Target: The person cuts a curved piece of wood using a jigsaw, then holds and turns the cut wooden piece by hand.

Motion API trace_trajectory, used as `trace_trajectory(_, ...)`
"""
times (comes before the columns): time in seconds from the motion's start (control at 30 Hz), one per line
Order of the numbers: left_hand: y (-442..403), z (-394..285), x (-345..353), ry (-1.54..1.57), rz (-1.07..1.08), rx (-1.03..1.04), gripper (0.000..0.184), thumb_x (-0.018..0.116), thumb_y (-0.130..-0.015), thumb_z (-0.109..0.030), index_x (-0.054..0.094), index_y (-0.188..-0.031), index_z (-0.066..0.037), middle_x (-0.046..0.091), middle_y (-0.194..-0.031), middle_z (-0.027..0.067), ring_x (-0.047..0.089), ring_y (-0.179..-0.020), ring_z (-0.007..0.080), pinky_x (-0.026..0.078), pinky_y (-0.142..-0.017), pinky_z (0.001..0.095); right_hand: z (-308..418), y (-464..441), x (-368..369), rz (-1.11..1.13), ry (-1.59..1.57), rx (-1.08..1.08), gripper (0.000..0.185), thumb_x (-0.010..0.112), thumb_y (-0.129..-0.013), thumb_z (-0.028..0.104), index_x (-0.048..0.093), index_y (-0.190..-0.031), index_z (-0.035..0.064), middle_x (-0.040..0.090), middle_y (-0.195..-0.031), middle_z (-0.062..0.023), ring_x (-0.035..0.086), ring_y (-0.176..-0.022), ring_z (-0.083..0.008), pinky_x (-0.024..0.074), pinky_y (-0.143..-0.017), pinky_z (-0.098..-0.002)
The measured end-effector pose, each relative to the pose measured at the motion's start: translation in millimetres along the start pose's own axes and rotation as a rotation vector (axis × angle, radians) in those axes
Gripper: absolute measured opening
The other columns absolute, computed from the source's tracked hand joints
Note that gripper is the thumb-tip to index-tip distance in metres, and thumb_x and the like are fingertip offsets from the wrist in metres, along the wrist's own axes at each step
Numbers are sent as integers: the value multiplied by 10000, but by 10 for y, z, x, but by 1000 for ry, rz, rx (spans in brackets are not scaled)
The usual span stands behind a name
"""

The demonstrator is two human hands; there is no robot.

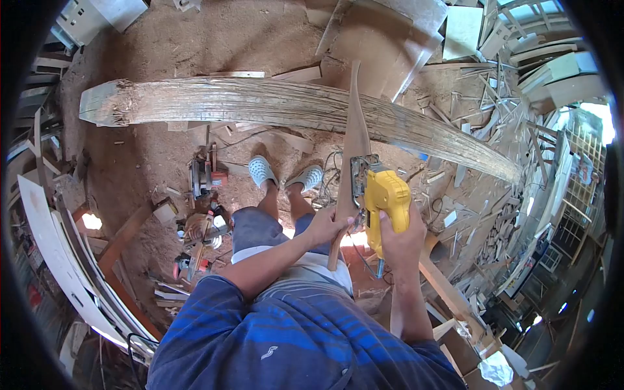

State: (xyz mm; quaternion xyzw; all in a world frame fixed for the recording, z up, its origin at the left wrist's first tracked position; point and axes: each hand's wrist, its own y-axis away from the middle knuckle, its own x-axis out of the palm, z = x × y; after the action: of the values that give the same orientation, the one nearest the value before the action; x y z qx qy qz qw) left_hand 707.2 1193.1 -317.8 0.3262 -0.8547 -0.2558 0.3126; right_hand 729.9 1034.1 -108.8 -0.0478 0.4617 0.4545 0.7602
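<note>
While our left hand (327,226) pinches the lower part of a wooden strip (355,123) between thumb and fingers, our right hand (402,237) is wrapped around the handle of a yellow jigsaw (385,205). We have the strip in front of our body, its narrow near end by our waist and its tapered far end pointing away from us. The jigsaw sits on the strip's right side, with its metal base plate (357,177) overlapping the wood along that edge; we cannot tell where the blade is. A blue fitting (379,269) hangs below the handle.

Beyond our feet, a long, rough-grained beam (227,101) stretches across the view. The far part of the strip passes in front of it from where we look, though we cannot tell whether the two touch. Our pale clogs (261,171) stand on a brown floor (170,52) strewn with chips, just short of the beam. To the left of our legs we see a power tool with a red part (220,177), and nearer to us more tools lie among wood scraps. On the right, offcuts (500,240) are heaped on the ground.
</note>
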Motion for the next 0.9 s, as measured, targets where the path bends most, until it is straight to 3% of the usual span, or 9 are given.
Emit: trace_trajectory(0.9,46,-111,-119,-27,1,-39,488,819,-997,-415,778,-1121,56,807,-939,124,775,-838,178,616,-766,355,116,-87,89,-36,-37,-47,388,813,-972,75,701,-1329,-30,779,-1138,-152,761,-1008,-236,595,-909,-390)
